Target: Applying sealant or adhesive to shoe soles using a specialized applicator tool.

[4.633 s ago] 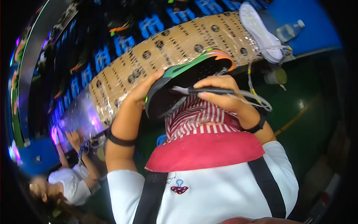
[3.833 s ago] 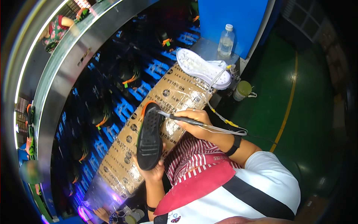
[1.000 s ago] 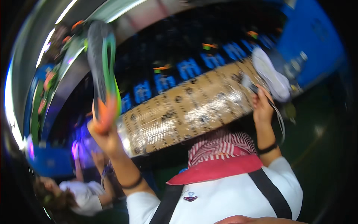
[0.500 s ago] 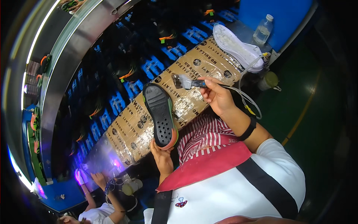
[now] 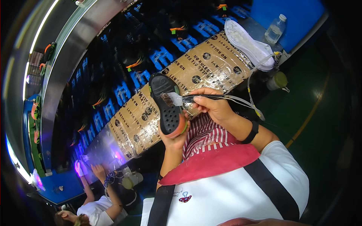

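Observation:
My left hand (image 5: pixel 174 140) is closed round the heel of a shoe sole (image 5: pixel 169 119), black inside with holes at the heel and orange and green sides. The sole lies tilted over the near edge of a cardboard-covered ledge (image 5: pixel 205 75), its toe pointing away. My right hand (image 5: pixel 212 106) grips the dark handle of a flat brush (image 5: pixel 175 98) that has thin tubes (image 5: pixel 241 100) running from its back end. The brown bristles lie over the middle of the sole's inner face and seem to touch it.
A white sole (image 5: pixel 249 47) and a clear bottle (image 5: pixel 275 29) stand at the far right, near a round container (image 5: pixel 277 80). Beyond the ledge runs a dark line with blue holders (image 5: pixel 161 57) and shoe parts. At lower left another person (image 5: pixel 98 211) works under purple light.
The brush has moved left and down from above the cardboard onto the sole. My left hand has shifted up round the heel, its fingers now on both sides.

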A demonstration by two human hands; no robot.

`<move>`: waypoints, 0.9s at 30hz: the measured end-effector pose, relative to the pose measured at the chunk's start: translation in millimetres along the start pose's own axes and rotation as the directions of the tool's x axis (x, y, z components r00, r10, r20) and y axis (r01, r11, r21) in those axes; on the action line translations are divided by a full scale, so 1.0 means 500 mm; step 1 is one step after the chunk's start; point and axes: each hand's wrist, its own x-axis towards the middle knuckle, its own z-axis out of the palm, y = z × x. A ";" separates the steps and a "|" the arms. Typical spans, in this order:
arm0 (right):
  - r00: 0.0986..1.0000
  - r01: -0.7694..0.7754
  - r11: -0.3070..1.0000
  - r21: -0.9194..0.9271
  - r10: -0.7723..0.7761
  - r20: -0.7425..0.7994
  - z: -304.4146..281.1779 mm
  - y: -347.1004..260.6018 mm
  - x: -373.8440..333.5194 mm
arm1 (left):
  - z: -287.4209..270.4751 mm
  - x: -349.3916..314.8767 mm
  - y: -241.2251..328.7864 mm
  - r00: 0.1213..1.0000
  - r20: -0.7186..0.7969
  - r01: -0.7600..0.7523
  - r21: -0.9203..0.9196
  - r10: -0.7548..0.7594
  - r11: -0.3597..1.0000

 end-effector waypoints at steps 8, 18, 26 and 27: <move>0.993 0.115 0.947 -0.301 -0.103 0.055 0.023 -0.026 -0.021 | -0.008 -0.002 -0.050 0.996 0.088 0.011 -0.017 -0.010 1.000; 0.624 0.650 0.008 -0.760 -0.577 0.527 0.076 -0.049 0.006 | 0.001 -0.018 -0.102 0.969 0.215 0.118 0.028 -0.122 0.993; 0.586 0.789 0.004 -0.615 -0.307 0.750 0.072 -0.002 -0.024 | -0.021 -0.019 -0.088 0.908 0.378 0.287 -0.247 -0.181 0.926; 0.586 0.789 0.008 -0.614 -0.305 0.750 0.073 -0.010 -0.029 | -0.023 -0.019 -0.085 0.948 0.287 0.180 -0.120 -0.140 0.976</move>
